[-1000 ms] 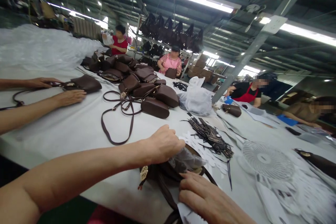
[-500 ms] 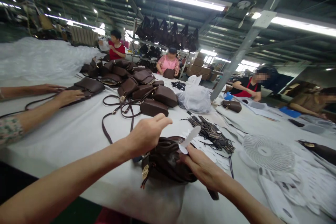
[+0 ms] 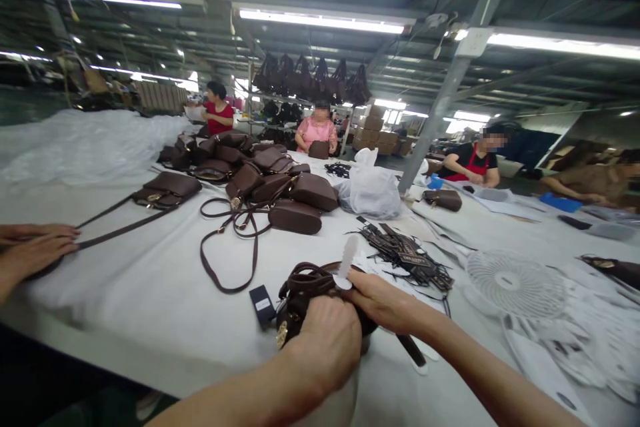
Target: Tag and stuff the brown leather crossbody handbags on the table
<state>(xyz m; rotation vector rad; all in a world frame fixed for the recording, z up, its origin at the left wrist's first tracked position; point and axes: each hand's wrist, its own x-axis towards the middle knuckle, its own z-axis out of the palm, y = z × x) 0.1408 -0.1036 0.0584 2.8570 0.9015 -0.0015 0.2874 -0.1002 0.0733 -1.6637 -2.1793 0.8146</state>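
Note:
A dark brown handbag (image 3: 293, 300) with a gold clasp sits on the white-covered table in front of me. My left hand (image 3: 327, 330) is closed in a fist over the bag's front, its fingertips hidden. My right hand (image 3: 377, 293) grips the bag's far right rim. A white notched strip (image 3: 349, 255) with a rounded end stands up beside its fingers; I cannot tell whether it is pinched or only tucked there. Left of the bag lies a small black tag (image 3: 263, 305) with a white label.
Several brown bags (image 3: 295, 217) are piled ahead. A co-worker's hands (image 3: 37, 250) hold the strap of another bag (image 3: 167, 190) at left. Black tags (image 3: 410, 253), a white fan (image 3: 513, 287) and a bundled white plastic bag (image 3: 370, 190) lie to the right.
My left hand has come down from above the bag onto its front. The black tag now shows fully. The co-worker's hands have slid left from the other bag's body along its strap.

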